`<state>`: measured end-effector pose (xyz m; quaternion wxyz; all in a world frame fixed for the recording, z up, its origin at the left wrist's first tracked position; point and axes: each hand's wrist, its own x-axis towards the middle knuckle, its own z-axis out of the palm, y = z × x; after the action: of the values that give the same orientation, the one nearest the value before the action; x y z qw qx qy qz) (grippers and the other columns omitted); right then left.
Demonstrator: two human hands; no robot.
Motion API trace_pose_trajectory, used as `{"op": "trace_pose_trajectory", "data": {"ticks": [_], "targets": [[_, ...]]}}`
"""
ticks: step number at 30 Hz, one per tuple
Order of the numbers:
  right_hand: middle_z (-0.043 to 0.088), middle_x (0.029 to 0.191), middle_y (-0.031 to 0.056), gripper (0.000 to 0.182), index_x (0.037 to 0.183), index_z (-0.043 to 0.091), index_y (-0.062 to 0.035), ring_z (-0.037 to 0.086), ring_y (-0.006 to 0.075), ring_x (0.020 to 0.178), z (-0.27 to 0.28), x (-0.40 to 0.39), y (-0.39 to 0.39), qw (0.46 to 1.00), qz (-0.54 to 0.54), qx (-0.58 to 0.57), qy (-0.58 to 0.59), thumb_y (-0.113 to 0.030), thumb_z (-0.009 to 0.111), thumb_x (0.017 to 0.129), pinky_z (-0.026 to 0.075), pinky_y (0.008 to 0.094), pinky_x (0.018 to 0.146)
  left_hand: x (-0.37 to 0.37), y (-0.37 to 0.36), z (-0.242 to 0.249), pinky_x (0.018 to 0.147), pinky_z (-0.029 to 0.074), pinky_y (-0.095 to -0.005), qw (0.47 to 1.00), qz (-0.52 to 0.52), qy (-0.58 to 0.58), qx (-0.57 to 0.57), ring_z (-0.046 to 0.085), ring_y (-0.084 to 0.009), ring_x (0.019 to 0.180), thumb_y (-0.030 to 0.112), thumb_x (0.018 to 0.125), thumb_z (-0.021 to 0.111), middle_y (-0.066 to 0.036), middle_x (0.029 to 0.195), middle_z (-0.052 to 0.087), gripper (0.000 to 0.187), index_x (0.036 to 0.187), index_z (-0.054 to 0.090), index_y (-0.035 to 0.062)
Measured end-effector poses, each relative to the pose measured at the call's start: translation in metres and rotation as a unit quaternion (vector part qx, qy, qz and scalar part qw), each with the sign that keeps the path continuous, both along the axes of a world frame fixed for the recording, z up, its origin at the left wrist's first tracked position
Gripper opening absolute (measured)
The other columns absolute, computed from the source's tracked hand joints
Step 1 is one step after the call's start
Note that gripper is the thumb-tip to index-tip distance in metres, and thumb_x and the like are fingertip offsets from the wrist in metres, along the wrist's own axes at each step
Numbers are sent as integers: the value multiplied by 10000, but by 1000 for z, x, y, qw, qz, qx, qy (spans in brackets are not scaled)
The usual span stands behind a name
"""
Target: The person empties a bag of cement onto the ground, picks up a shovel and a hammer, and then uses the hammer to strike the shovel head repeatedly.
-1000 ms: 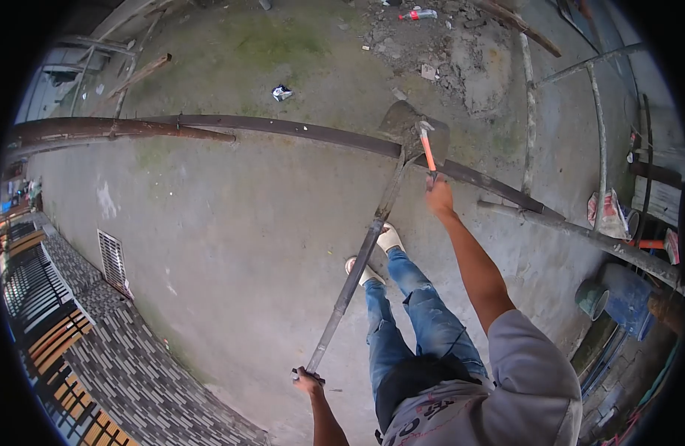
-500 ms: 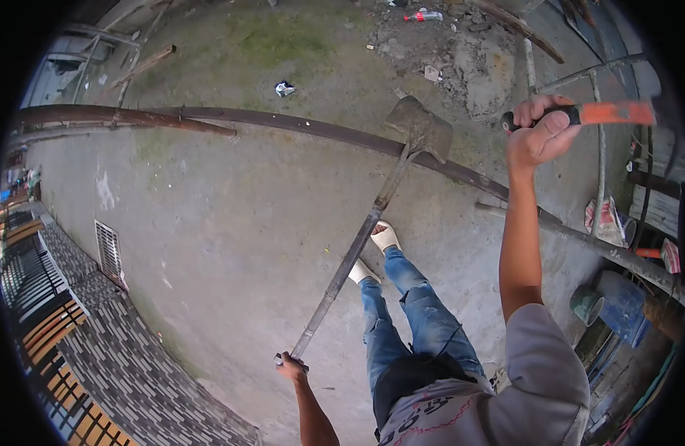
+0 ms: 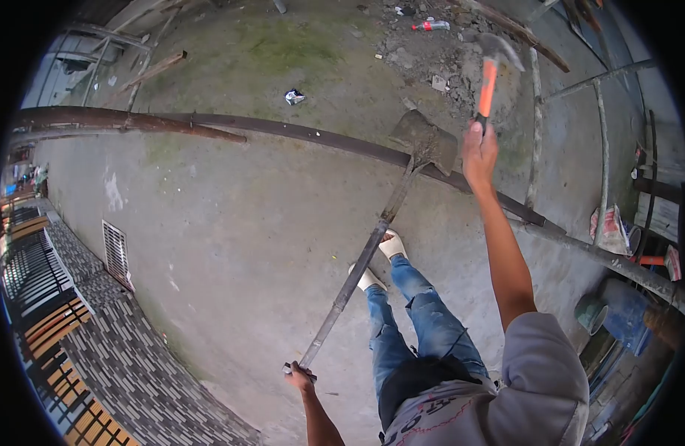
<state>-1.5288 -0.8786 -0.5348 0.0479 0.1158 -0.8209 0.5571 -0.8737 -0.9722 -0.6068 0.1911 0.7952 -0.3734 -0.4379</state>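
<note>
My left hand [image 3: 301,377] is closed around the grip end of a long-handled shovel [image 3: 348,288], low in the view. The shovel slants up and away, and its dirt-caked blade [image 3: 435,146] lies across a long dark metal beam [image 3: 313,136]. My right hand [image 3: 479,154] grips a hammer [image 3: 487,88] by its black and orange handle, with the head pointing forward. The hammer head is slightly blurred and appears over broken rubble, to the right of and beyond the shovel blade. Nothing shows the hammer touching the shovel.
My feet in pale sandals [image 3: 393,246] stand on the concrete floor just short of the beam. Metal poles [image 3: 601,163] form a frame at right, near a blue container [image 3: 626,316]. A rusty pipe [image 3: 171,125] lies at left; a plastic bottle [image 3: 432,26] lies by the rubble.
My right hand has swung the hammer from the far right inward to the left, its head turning from rightward to forward. The left hand and shovel have hardly moved; the view shifted slightly.
</note>
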Motion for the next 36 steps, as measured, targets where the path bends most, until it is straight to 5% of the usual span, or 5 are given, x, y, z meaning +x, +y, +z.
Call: {"op": "trace_pose_trajectory", "data": {"ticks": [4,11,21,25,36], "targets": [[448,594,25,347,943,440,3,422,78,513,10,1,-5,977,6,-210,26,-337,399,890,347,262,448,-5,-8,5,299,287,-274,1000,2,-3,-4,387,-130,307,174,745,506,-33,424,411,208,597,408,64],[551,749,284,303,919,439,25,516,471,721,-136,38,12,895,124,390,-179,-273,429,867,380,529,624,-17,-35,14,289,308,-278,995,-42,-5,85,402,-139,307,130,749,499,-47,433,417,195,602,402,46],[430,566,149,383,862,415,7,418,220,460,-11,16,-16,978,51,-204,10,-375,448,864,355,340,463,-13,-42,0,291,309,-282,997,-58,-43,-10,394,-144,305,129,770,481,-51,447,427,193,622,404,32],[556,767,273,356,893,458,28,520,469,755,-178,30,45,912,92,394,-60,-326,443,856,402,490,646,-10,-53,5,291,306,-274,998,-64,-27,-2,391,-140,305,110,769,464,-48,447,419,177,630,398,24],[531,641,203,352,869,474,17,530,393,568,4,7,11,996,35,71,-40,-333,434,873,404,407,543,-14,-36,10,310,328,-280,996,-63,-64,-26,397,-133,325,141,775,492,-44,471,431,170,668,423,29]]}}
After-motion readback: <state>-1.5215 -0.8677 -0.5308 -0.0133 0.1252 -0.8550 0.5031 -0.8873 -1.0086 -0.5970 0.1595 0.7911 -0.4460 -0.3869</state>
